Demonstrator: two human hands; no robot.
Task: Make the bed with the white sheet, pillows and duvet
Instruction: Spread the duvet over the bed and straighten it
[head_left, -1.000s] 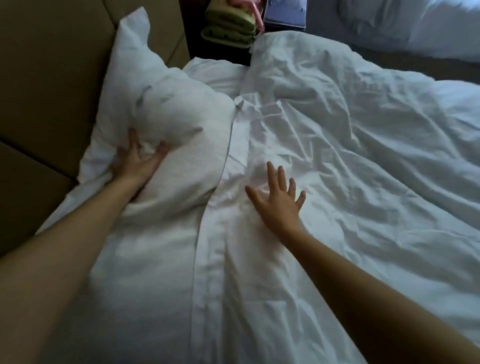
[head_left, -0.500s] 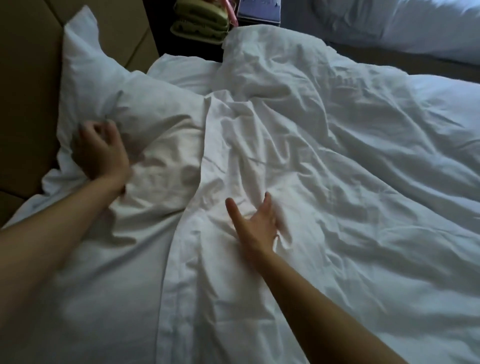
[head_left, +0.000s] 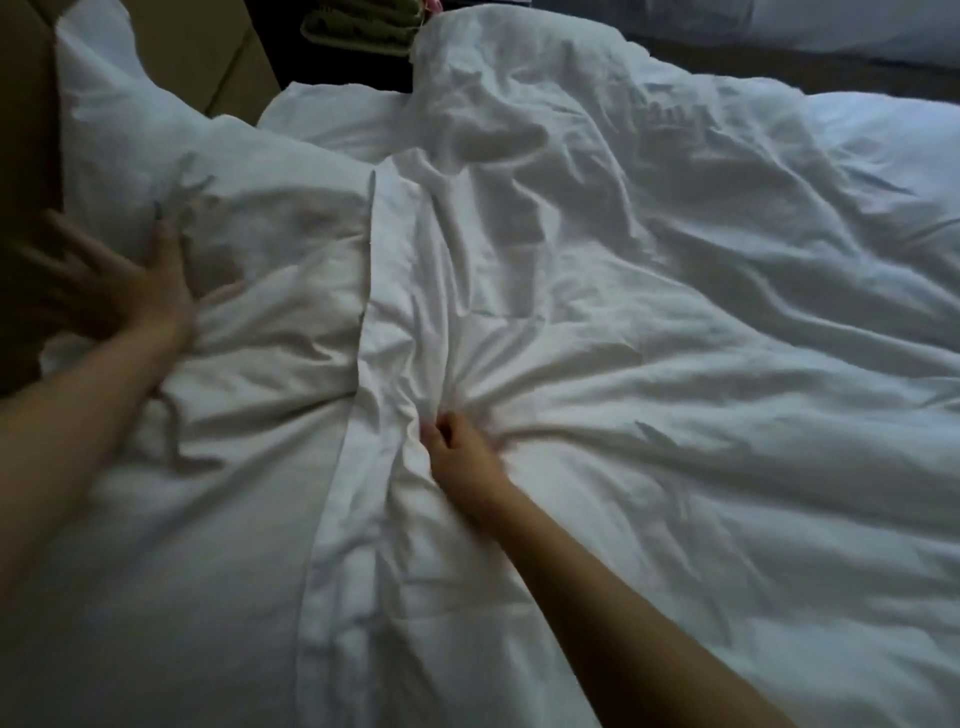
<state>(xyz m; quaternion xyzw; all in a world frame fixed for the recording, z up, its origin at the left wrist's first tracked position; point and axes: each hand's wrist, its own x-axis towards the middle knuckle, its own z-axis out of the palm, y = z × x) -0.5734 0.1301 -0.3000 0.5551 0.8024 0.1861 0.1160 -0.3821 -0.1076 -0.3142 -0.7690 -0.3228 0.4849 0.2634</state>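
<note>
Duvet (head_left: 675, 312): wrinkled, bunched in curled right hand (head_left: 462, 457). Pillow (head_left: 234, 218): touched by splayed left hand (head_left: 119, 291). Step: straightening. Next, likely: pull taut, smooth creases.

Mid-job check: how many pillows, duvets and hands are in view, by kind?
Pillows: 2, the near pillow and the far pillow behind it
Duvets: 1, the duvet
Hands: 2, the left hand and the right hand
Total: 5

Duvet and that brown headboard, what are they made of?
Duvet: soft matte white cloth, probably cotton; it creases and bunches where the right hand grips it. Headboard: smooth tan panels with seams, perhaps padded; fabric or leather, cannot tell.
</note>
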